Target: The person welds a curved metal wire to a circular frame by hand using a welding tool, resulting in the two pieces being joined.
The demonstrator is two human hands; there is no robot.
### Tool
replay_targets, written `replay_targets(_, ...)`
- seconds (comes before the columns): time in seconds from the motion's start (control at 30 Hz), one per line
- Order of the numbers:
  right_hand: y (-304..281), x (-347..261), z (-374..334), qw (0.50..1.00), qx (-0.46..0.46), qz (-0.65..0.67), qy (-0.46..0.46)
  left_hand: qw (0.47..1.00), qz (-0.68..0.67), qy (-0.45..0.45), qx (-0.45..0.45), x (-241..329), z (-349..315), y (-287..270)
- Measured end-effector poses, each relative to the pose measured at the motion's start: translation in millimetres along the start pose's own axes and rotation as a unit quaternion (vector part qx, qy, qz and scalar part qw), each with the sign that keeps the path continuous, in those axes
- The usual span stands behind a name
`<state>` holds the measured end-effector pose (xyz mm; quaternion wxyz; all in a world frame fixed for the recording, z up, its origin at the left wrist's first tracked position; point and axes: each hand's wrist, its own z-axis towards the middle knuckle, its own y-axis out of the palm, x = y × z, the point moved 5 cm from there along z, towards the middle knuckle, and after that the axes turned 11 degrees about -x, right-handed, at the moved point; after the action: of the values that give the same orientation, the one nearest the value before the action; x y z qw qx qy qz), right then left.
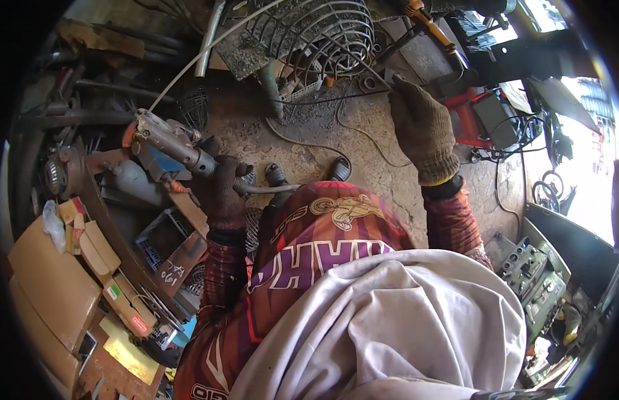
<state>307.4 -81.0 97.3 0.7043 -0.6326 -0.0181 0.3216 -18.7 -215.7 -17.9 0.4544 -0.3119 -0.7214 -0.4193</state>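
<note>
My left hand (223, 190), in a dark worn glove, is closed round the rear of a stained welding electrode holder (173, 143). A long thin pale rod (196, 59) runs from its head up past the top edge, and a pale cable trails from its rear. My right hand (419, 127), in a brown knitted glove, is raised at the right. Its fingertips pinch the end of a thin metal rod (373, 69) that leads up to a round wire grille (316, 40). The grille rests on a rough, dirty metal work surface (246, 57).
An orange-handled tool (429, 27) lies beyond my right hand. A red-framed machine (473, 120) stands to the right. Cables (309, 143) cross the floor ahead of my feet. Cardboard boxes (53, 280) crowd the left, and a greenish machine (536, 277) sits at the lower right.
</note>
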Motion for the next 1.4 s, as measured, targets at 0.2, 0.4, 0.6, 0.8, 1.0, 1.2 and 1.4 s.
replay_targets(0.2, 8, -16, 4, 0.999, 0.006, 0.009, 0.036, 0.996, 0.088, 0.002, -0.019, 5, 11, -16)
replay_targets(0.4, 14, -20, 13, 0.999, 0.018, 0.002, 0.035, 0.99, 0.133, 0.005, -0.038, 12, 10, -16)
replay_targets(0.6, 9, -25, 22, 0.998, 0.019, -0.048, 0.021, 0.993, 0.116, 0.011, -0.03, 10, 1, -13)
replay_targets(0.8, 5, -19, 24, 0.998, -0.014, -0.032, 0.054, 0.994, 0.112, 0.002, 0.002, 6, -9, -10)
replay_targets(1.0, 3, -26, 36, 0.997, -0.028, -0.014, 0.069, 0.996, 0.086, 0.024, 0.005, 0, -13, -8)
replay_targets(1.2, 18, -13, 38, 0.999, -0.018, -0.015, 0.049, 0.992, 0.126, 0.023, 0.021, -4, -19, -17)
replay_targets(1.4, 18, -14, 40, 0.997, -0.008, 0.021, 0.072, 0.99, 0.13, 0.049, -0.018, -2, -32, -56)
